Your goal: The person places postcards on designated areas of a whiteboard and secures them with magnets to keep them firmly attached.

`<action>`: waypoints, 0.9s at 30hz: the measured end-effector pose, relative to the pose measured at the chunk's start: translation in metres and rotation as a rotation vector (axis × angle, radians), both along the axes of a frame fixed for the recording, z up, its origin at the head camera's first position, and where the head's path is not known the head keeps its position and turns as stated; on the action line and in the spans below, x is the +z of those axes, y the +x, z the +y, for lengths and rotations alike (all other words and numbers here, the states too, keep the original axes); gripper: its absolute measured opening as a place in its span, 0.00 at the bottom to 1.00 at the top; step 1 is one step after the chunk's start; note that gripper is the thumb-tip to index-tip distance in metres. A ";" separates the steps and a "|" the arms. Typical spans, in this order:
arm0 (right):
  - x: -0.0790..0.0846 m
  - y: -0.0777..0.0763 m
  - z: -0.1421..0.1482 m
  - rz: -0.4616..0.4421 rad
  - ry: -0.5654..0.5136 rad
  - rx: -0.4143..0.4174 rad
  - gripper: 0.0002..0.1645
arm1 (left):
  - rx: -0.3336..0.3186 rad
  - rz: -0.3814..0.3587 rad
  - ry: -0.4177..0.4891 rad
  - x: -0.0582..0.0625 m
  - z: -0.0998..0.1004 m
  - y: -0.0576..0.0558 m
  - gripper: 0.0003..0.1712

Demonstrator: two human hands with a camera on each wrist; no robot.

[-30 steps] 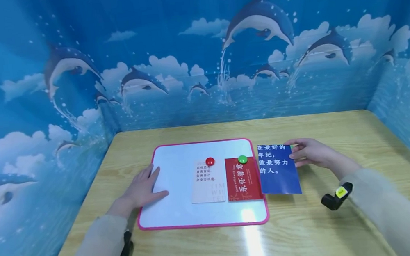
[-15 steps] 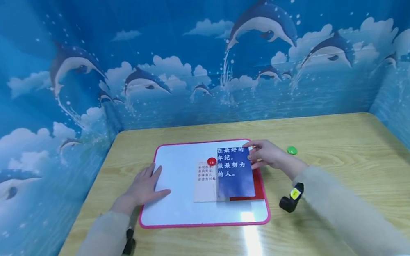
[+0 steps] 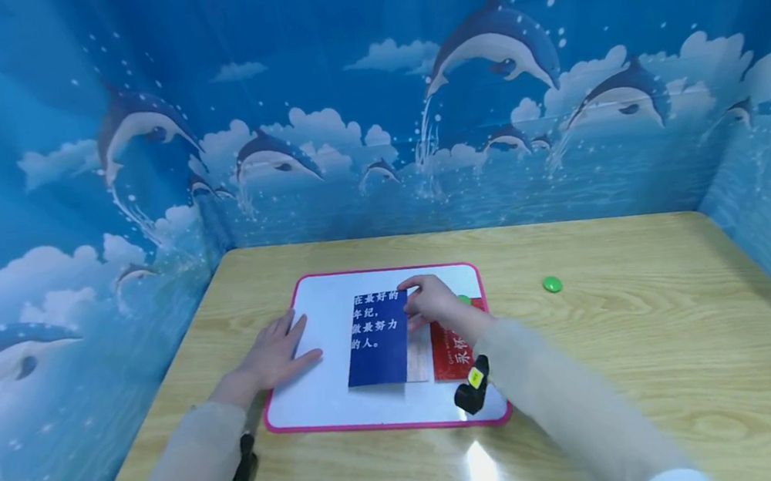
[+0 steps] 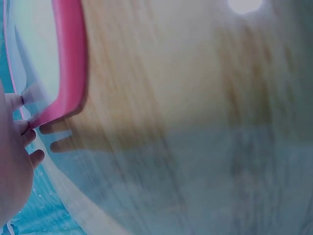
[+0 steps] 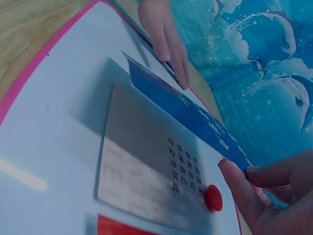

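Right hand [image 3: 433, 303] pinches the blue card [image 3: 379, 339] above the whiteboard [image 3: 331, 400]; left hand [image 3: 274, 352] lies flat, fingers straight, steadying it. Best lowered level, clear of the red magnet [image 5: 213, 197].

I see a light wooden table [image 3: 646, 339] boxed in on three sides by blue walls [image 3: 372, 102] printed with leaping dolphins, clouds and sea; an overhead light glares off the tabletop near me

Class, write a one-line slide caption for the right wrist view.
Right hand pinches a blue card above the white card and red magnet.
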State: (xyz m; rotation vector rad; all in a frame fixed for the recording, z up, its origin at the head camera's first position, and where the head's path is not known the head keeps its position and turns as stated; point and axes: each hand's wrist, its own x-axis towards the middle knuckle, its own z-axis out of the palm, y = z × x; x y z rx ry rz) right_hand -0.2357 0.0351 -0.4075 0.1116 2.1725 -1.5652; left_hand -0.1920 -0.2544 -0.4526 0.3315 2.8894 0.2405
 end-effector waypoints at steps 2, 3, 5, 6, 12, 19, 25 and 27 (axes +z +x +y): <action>-0.001 0.001 -0.009 0.008 0.007 0.012 0.27 | 0.002 0.006 0.000 0.000 0.000 0.000 0.49; -0.002 0.001 -0.013 0.012 0.016 0.017 0.27 | 0.004 0.008 -0.001 0.001 0.000 0.000 0.48; -0.004 0.001 -0.020 0.022 0.031 0.030 0.26 | 0.004 0.012 -0.008 0.000 0.000 0.000 0.48; -0.005 0.001 -0.023 0.025 0.039 0.034 0.26 | 0.005 0.010 -0.009 0.001 0.000 0.000 0.48; -0.011 -0.001 -0.036 0.019 0.063 0.021 0.25 | 0.010 0.001 -0.015 0.000 0.001 0.000 0.49; -0.011 -0.003 -0.044 0.028 0.065 0.020 0.26 | 0.005 0.007 -0.004 0.001 0.000 -0.001 0.49; -0.010 -0.003 -0.048 0.043 0.039 0.064 0.30 | 0.007 0.008 -0.014 -0.002 -0.001 -0.002 0.50; -0.010 -0.004 -0.049 0.053 0.038 0.092 0.30 | 0.014 0.004 -0.015 -0.003 -0.001 -0.002 0.50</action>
